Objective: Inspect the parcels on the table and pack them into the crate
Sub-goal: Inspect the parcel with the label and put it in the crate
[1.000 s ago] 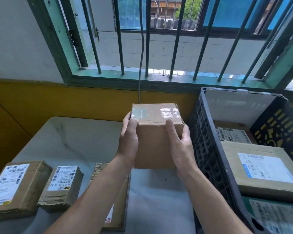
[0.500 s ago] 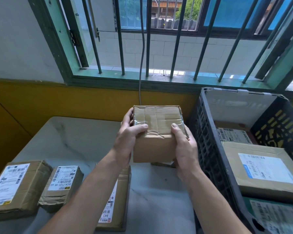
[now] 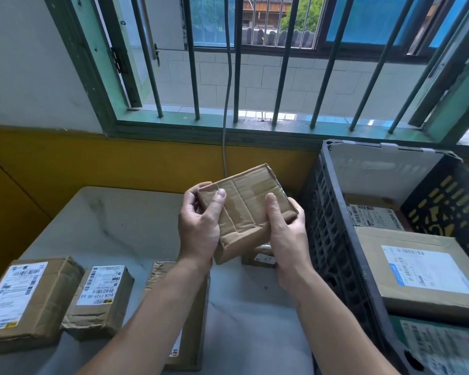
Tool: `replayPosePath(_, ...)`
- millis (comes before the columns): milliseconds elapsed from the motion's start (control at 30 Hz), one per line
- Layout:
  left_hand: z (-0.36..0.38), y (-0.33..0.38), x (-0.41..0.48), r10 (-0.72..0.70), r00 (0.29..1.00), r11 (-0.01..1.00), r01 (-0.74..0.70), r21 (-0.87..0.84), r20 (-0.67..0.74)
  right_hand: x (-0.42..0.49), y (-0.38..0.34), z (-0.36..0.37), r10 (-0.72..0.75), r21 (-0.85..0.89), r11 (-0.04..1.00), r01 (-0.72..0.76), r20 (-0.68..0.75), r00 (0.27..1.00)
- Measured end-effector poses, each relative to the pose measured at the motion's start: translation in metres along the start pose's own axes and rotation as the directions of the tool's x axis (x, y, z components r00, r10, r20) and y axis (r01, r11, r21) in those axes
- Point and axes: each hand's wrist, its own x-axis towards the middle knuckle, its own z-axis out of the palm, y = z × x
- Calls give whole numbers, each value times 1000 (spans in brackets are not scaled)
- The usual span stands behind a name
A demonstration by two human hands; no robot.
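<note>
Three parcels sit in the crate (image 3: 333, 239) already: a wide parcel (image 3: 417, 272), a back parcel (image 3: 371, 215) behind it, and a near parcel (image 3: 444, 347). Four more wait on the counter (image 3: 125, 220): a big parcel (image 3: 25, 301) at the left, a small parcel (image 3: 100, 299) beside it, a flat parcel (image 3: 192, 334) under the left arm, and a tiny parcel (image 3: 260, 257) half hidden under the box. So I think the job is partly done (maybe close to half).

The box (image 3: 247, 209) is up in the air, above the counter and just beside the crate wall. The left hand (image 3: 198, 226) grips its left end, thumb on top. The right hand (image 3: 287, 234) holds its right side, thumb on top too. It is being looked at, not yet packed.

Half a second ago the box was held straighter. Now it is tipped, with its far corner up and to the right. One second ago it stood tall with the tape on top. The parcels on the counter have not moved.
</note>
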Motion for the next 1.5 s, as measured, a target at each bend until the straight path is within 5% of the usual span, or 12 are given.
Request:
replayPosePath(267,6,-9,-14,15,998,1000,-14,18,-64,3,7,7,-28,71,997,26,34,999)
replayPosePath(433,3,-7,-11,-59,994,987,45,154,92,5,6,4,-103,143,985,93,63,993)
replayPosePath(667,4,-2,-14,-204,943,976,177,124,263,5,1,1,-137,181,976,125,54,989)
replayPosePath(1033,7,-6,-18,-180,953,972,135,191,243,3,1,-3,-159,53,987,153,139,977)
replayPosePath(1267,11,13,-13,-320,931,937,283,204,177,-3,3,-3,-204,-86,972,221,170,964)
replayPosePath(1500,13,7,-9,-306,946,949,294,111,112,-5,2,-4,-199,-59,975,215,208,958)
